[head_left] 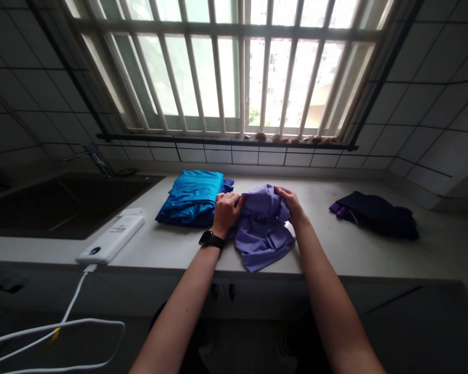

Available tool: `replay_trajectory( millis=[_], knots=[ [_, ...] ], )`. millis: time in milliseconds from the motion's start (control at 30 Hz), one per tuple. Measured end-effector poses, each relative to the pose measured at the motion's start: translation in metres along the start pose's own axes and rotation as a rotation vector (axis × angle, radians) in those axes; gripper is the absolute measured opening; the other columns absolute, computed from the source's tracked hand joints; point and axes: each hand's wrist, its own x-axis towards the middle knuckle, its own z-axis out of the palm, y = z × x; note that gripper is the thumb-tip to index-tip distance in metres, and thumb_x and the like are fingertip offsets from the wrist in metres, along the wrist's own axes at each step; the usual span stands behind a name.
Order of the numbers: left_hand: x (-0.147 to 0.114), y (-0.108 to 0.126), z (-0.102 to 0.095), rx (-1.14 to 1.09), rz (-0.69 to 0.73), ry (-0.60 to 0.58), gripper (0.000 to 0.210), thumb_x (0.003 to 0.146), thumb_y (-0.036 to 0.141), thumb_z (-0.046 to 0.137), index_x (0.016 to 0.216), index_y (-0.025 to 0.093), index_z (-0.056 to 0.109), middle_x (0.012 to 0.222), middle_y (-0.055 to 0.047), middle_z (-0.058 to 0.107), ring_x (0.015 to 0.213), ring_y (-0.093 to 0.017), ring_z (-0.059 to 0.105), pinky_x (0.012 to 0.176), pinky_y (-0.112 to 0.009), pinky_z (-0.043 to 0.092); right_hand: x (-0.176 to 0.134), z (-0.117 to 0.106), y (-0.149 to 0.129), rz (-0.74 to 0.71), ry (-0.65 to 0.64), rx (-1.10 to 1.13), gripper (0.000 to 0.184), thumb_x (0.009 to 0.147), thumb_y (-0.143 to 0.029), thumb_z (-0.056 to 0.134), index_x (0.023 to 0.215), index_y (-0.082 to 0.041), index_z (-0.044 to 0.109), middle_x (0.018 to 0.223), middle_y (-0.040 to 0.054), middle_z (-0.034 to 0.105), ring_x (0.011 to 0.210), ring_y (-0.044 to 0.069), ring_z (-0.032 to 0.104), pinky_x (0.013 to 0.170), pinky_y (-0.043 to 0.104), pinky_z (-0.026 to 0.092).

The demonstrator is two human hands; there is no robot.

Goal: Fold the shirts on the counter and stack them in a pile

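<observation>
A crumpled lavender garment [263, 228] lies on the white counter in front of me, its lower end reaching close to the front edge. My left hand [226, 210], with a black watch at the wrist, is closed on its upper left side. At its upper right, my right hand [290, 203] grips the cloth between thumb and fingers. Just left of the lavender cloth sits a folded pile with a bright blue garment [197, 189] on top and darker blue cloth beneath. The garment's exact kind cannot be made out.
A dark cloth bundle with purple parts [376, 214] lies on the counter [320, 249] to the right. On the left are a dark sink [70, 202], a faucet [99, 160] and a white power bank [113, 236] with a white cable [74, 301]. Behind stands a barred window [226, 78].
</observation>
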Motion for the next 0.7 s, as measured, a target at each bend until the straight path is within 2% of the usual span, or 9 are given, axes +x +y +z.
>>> replay_trajectory(
  millis=[133,233,333,433,600,700],
  knots=[
    [0.0,-0.004,0.0,0.025,-0.071,0.173,0.029,0.107,0.032,0.045,0.088,0.023,0.065,0.09,-0.008,0.07,0.091,-0.025,0.065,0.092,-0.04,0.042,0.013,-0.005,0.008,-0.018,0.231,0.028,0.037,0.053,-0.038,0.091,0.082,-0.022,0.075,0.076,-0.0019,0.074,0.074,0.016,0.066,0.069,0.027,0.052],
    [0.001,-0.007,-0.002,0.009,-0.134,0.222,0.027,0.106,0.027,0.043,0.087,0.023,0.063,0.087,-0.007,0.069,0.086,-0.025,0.064,0.089,-0.039,0.043,0.016,-0.01,0.008,-0.074,0.298,0.062,0.036,0.057,-0.04,0.087,0.085,-0.024,0.072,0.076,-0.0039,0.072,0.077,0.016,0.067,0.072,0.027,0.053],
    [0.002,-0.005,-0.005,-0.005,-0.13,0.177,0.02,0.101,0.028,0.052,0.087,0.023,0.065,0.084,-0.005,0.069,0.085,-0.025,0.065,0.09,-0.04,0.044,0.013,-0.01,0.004,-0.085,0.198,0.089,0.038,0.059,-0.042,0.087,0.09,-0.025,0.071,0.082,-0.0041,0.073,0.081,0.016,0.067,0.075,0.027,0.054],
    [0.001,0.001,-0.008,-0.042,-0.077,0.069,0.011,0.095,0.031,0.064,0.099,0.022,0.069,0.089,-0.005,0.072,0.091,-0.026,0.067,0.096,-0.041,0.044,0.006,-0.008,-0.001,-0.04,0.067,0.07,0.041,0.061,-0.044,0.087,0.093,-0.025,0.071,0.084,-0.0032,0.072,0.08,0.017,0.067,0.073,0.028,0.054],
    [0.0,0.006,-0.008,-0.116,-0.014,-0.056,0.036,0.087,0.034,0.075,0.122,0.024,0.069,0.122,-0.008,0.076,0.118,-0.029,0.066,0.104,-0.042,0.044,-0.002,-0.005,-0.006,-0.015,-0.019,0.032,0.042,0.063,-0.045,0.086,0.096,-0.025,0.071,0.082,-0.0031,0.071,0.075,0.017,0.066,0.068,0.028,0.052],
    [0.001,0.005,-0.007,-0.13,-0.015,-0.064,0.033,0.087,0.031,0.075,0.119,0.023,0.071,0.119,-0.008,0.078,0.116,-0.029,0.068,0.105,-0.042,0.044,-0.002,-0.004,-0.007,-0.002,-0.029,0.023,0.041,0.063,-0.045,0.086,0.095,-0.025,0.07,0.081,-0.0035,0.07,0.073,0.017,0.065,0.067,0.028,0.052]
  ],
)
